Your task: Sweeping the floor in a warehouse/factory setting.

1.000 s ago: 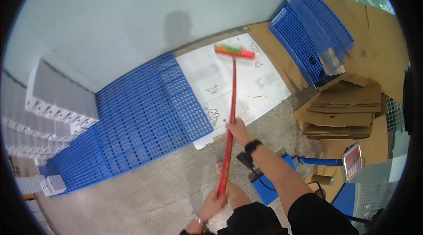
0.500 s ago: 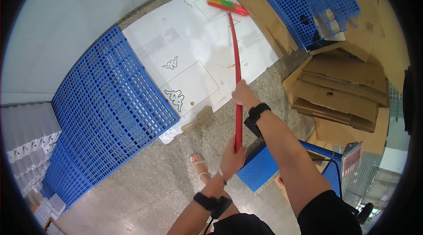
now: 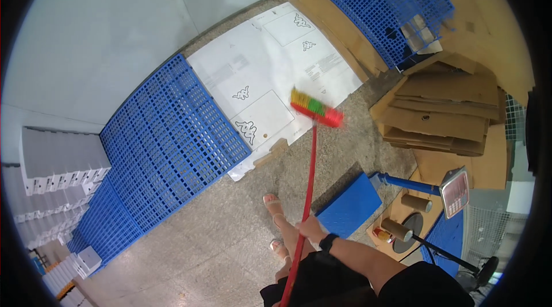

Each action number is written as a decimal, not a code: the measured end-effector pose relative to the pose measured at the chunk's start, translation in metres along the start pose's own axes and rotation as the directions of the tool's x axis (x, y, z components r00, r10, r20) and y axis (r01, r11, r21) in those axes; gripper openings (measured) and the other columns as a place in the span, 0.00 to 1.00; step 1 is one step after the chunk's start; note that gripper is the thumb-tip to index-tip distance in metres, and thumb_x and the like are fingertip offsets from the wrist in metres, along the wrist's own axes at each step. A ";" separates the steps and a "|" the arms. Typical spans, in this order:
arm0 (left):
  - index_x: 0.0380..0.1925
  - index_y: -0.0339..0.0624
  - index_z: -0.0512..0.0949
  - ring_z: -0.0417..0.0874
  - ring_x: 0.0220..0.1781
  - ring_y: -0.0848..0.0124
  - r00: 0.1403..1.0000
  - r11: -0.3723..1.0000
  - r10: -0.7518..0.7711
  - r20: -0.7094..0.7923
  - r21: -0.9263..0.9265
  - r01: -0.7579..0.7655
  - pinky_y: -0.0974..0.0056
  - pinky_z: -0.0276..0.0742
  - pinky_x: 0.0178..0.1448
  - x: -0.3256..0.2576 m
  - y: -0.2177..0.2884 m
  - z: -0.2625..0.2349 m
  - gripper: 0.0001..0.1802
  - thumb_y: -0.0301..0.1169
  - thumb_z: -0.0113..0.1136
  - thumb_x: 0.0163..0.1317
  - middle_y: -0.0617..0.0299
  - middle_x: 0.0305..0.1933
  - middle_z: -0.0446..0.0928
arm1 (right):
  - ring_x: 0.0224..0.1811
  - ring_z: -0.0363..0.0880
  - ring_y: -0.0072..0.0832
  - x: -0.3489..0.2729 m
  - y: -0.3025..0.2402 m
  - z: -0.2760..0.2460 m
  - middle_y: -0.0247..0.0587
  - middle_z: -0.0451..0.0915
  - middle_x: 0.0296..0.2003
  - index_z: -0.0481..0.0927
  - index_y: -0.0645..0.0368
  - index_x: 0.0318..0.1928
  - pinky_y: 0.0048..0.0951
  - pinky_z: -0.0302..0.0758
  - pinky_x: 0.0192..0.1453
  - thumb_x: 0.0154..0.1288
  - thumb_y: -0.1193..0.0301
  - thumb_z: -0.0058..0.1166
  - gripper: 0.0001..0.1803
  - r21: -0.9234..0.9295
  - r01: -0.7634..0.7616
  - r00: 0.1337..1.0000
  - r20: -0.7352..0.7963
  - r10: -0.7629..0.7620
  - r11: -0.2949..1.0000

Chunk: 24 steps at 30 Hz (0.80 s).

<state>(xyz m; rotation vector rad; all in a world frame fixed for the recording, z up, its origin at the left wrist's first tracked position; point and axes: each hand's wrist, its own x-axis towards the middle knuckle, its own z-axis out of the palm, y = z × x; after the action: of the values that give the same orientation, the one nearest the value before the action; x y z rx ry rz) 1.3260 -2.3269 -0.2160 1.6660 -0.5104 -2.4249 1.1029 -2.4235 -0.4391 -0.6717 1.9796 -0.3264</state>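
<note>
My right hand [image 3: 312,230] is wrapped round the red handle of a broom [image 3: 310,174], close to my body. The handle slants down past my black clothing and out at the lower edge. My left hand does not show. At the handle's far end, the broom's head [image 3: 315,109] has yellow, green and red bristles and is slightly blurred. It lies over the near right edge of a white printed sheet [image 3: 215,91], partly above the grey floor. My feet in light sandals stand left of the handle.
Blue plastic grids [image 3: 172,128] lie left of the sheet and at the far right [image 3: 368,8]. Flattened brown cartons [image 3: 445,103] are stacked on the right. Nearer stands a blue scale platform [image 3: 351,206] with a display [image 3: 457,192]. White boxes [image 3: 63,157] are piled at left.
The broom's head has come nearer, from the sheet's far end to its near edge. My right hand has drawn back toward my body with the handle. My left hand has left the view.
</note>
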 end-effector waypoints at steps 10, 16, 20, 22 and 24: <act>0.39 0.40 0.64 0.61 0.19 0.82 0.959 0.812 -0.260 -0.115 -0.564 0.153 0.77 0.57 0.19 -0.111 0.068 0.077 0.11 0.26 0.43 0.54 0.69 0.20 0.61 | 0.26 0.72 0.48 -0.306 0.038 0.130 0.62 0.70 0.20 0.68 0.77 0.20 0.38 0.69 0.28 0.41 0.63 0.46 0.22 -0.230 0.133 0.709 0.702 0.070 0.964; 0.37 0.40 0.64 0.60 0.19 0.82 0.920 0.912 -0.199 -0.337 -0.407 0.047 0.77 0.57 0.19 -0.083 0.157 0.126 0.09 0.26 0.43 0.54 0.69 0.19 0.60 | 0.22 0.71 0.45 -0.371 0.003 0.202 0.59 0.70 0.19 0.66 0.77 0.22 0.36 0.68 0.25 0.40 0.67 0.47 0.18 0.046 0.219 0.398 0.908 -0.133 0.975; 0.36 0.40 0.64 0.60 0.19 0.82 0.906 0.956 -0.112 -0.409 -0.291 -0.013 0.77 0.57 0.19 -0.109 0.145 0.139 0.09 0.27 0.43 0.54 0.69 0.19 0.60 | 0.30 0.70 0.51 -0.365 -0.018 0.168 0.59 0.72 0.25 0.73 0.65 0.29 0.43 0.67 0.34 0.55 0.51 0.35 0.26 0.124 0.561 0.465 0.771 -0.436 0.818; 0.35 0.40 0.64 0.60 0.18 0.82 0.892 0.978 -0.048 -0.449 -0.201 -0.049 0.77 0.57 0.18 -0.133 0.099 0.132 0.08 0.27 0.44 0.54 0.69 0.19 0.60 | 0.29 0.71 0.44 -0.322 -0.054 0.121 0.58 0.69 0.24 0.59 0.76 0.33 0.36 0.68 0.31 0.43 0.67 0.48 0.23 0.128 0.161 0.550 0.812 -0.197 0.979; 0.35 0.40 0.64 0.60 0.18 0.82 0.875 0.992 0.023 -0.484 -0.097 -0.080 0.77 0.57 0.18 -0.163 0.026 0.112 0.08 0.27 0.44 0.54 0.69 0.19 0.60 | 0.29 0.71 0.43 -0.268 -0.071 0.096 0.55 0.69 0.24 0.60 0.71 0.32 0.37 0.67 0.32 0.42 0.67 0.48 0.21 0.190 0.232 0.715 0.632 -0.300 0.954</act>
<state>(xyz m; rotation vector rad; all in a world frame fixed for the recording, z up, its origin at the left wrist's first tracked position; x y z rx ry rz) 1.2809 -2.2785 -0.0279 2.0727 -0.3235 -1.8510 1.3068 -2.3199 -0.2563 -0.8717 1.1793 -0.3026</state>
